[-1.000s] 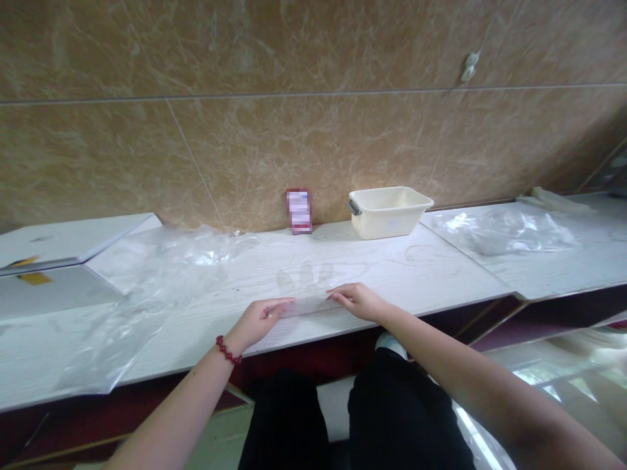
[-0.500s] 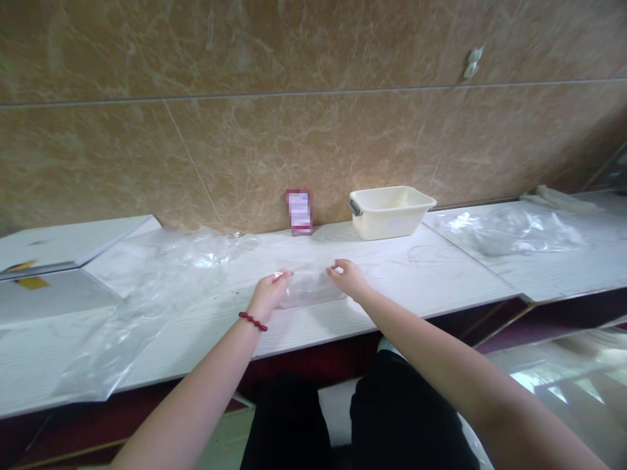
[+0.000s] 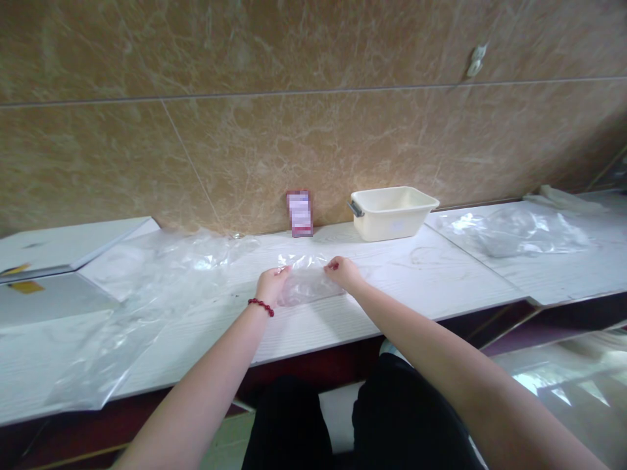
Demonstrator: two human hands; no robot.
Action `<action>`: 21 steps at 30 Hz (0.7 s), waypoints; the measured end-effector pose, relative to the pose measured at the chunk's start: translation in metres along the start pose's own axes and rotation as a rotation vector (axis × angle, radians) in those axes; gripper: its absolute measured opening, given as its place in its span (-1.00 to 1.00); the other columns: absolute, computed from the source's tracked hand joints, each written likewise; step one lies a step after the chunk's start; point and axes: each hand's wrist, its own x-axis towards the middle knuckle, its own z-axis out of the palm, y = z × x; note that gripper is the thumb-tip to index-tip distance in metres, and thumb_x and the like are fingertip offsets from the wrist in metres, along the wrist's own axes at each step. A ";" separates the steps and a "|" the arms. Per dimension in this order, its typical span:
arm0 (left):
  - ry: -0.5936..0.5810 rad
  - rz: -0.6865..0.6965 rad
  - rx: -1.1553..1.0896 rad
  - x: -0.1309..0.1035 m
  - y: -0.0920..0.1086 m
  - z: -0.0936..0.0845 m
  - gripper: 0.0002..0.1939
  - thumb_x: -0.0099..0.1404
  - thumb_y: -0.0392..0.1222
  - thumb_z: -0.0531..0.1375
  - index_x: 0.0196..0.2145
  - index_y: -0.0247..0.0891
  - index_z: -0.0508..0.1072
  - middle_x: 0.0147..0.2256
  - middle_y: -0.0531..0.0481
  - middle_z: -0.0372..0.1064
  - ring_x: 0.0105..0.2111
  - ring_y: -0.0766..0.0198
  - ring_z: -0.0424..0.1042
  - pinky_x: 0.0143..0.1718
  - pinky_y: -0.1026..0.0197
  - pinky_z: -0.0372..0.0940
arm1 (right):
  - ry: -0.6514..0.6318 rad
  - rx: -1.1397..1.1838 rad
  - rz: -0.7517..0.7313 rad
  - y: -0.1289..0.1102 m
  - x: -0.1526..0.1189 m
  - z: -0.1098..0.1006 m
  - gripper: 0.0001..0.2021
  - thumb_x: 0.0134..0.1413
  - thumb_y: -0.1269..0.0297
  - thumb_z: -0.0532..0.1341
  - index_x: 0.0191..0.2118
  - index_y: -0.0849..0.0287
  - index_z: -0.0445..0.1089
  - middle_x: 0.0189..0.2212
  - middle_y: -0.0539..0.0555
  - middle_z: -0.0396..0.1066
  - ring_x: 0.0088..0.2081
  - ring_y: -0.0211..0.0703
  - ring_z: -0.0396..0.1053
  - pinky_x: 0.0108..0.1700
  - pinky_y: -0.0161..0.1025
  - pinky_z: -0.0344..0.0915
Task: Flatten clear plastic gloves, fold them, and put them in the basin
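Note:
A clear plastic bag [image 3: 309, 284] lies on the white bench top in front of me, with its far edge raised and catching the light. My left hand [image 3: 272, 286], below a red bead bracelet [image 3: 261, 306], is closed on the bag's left side. On the right side, my right hand [image 3: 344, 273] pinches the bag near its far corner, fingers pressed together. Whether anything lies inside the bag cannot be made out.
Behind the bag stand a cream plastic bin [image 3: 392, 222] with a grey handle and a small red-and-white card [image 3: 300, 214] against the wall. Loose plastic sheeting [image 3: 191, 261] and a white box [image 3: 73, 248] lie left; more clear plastic [image 3: 529, 232] lies right.
The far edge of the bag has come up and shines more. My left hand has shifted slightly right, and my right hand slightly away from me. Both keep hold of the bag.

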 end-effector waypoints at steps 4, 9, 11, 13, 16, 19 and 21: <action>-0.033 0.005 0.057 0.011 -0.003 0.001 -0.58 -0.15 0.13 0.15 -0.57 -0.35 0.42 -0.69 0.06 0.26 -0.66 0.36 0.22 -0.64 0.34 0.05 | -0.019 -0.015 0.015 -0.001 0.002 -0.002 -0.89 -0.22 0.30 0.14 -0.51 0.20 0.35 -0.51 0.05 0.38 -0.42 -0.23 0.31 -0.42 -0.37 0.16; -0.030 0.030 0.005 0.019 -0.003 0.001 -0.63 -0.15 0.07 0.18 -0.50 -0.32 0.44 -0.63 0.03 0.32 -0.62 0.34 0.27 -0.60 0.33 0.10 | -0.034 -0.019 0.045 -0.002 0.004 -0.004 -0.91 -0.24 0.32 0.15 -0.51 0.20 0.35 -0.50 0.05 0.39 -0.42 -0.23 0.31 -0.42 -0.37 0.16; -0.018 0.023 -0.020 0.021 -0.001 0.000 -0.67 -0.16 0.00 0.21 -0.49 -0.32 0.43 -0.63 0.02 0.33 -0.62 0.33 0.29 -0.58 0.32 0.13 | -0.035 -0.024 0.041 -0.001 0.006 -0.003 -0.93 -0.25 0.34 0.16 -0.52 0.19 0.34 -0.52 0.04 0.38 -0.43 -0.23 0.31 -0.43 -0.37 0.15; -0.004 0.010 -0.046 0.022 0.001 -0.001 -0.68 -0.15 -0.10 0.23 -0.41 -0.33 0.40 -0.59 0.01 0.34 -0.60 0.34 0.31 -0.56 0.32 0.16 | -0.032 -0.020 0.032 0.001 0.008 -0.001 -0.94 -0.27 0.34 0.16 -0.53 0.19 0.32 -0.53 0.03 0.37 -0.44 -0.23 0.30 -0.44 -0.36 0.14; 0.012 0.001 -0.077 0.022 0.003 -0.004 -0.62 -0.13 -0.22 0.22 -0.28 -0.34 0.32 -0.52 -0.01 0.36 -0.57 0.35 0.34 -0.51 0.31 0.21 | 0.002 0.011 0.037 0.006 0.012 0.005 -0.89 -0.30 0.35 0.17 -0.50 0.19 0.28 -0.52 0.02 0.36 -0.45 -0.25 0.29 -0.45 -0.37 0.13; 0.041 -0.001 -0.092 0.022 0.001 -0.013 -0.62 -0.08 -0.26 0.18 -0.24 -0.33 0.28 -0.46 -0.03 0.35 -0.53 0.37 0.35 -0.45 0.29 0.24 | 0.027 0.096 0.053 0.011 0.014 0.010 -0.81 -0.32 0.36 0.17 -0.42 0.19 0.22 -0.53 -0.02 0.35 -0.47 -0.29 0.28 -0.45 -0.38 0.14; 0.089 -0.004 -0.109 0.020 0.001 -0.019 -0.65 -0.06 -0.27 0.16 -0.24 -0.30 0.26 -0.44 -0.03 0.33 -0.50 0.37 0.36 -0.40 0.28 0.25 | 0.037 0.147 0.049 0.014 0.014 0.012 -0.77 -0.31 0.37 0.17 -0.39 0.18 0.17 -0.55 -0.05 0.34 -0.48 -0.31 0.28 -0.45 -0.39 0.14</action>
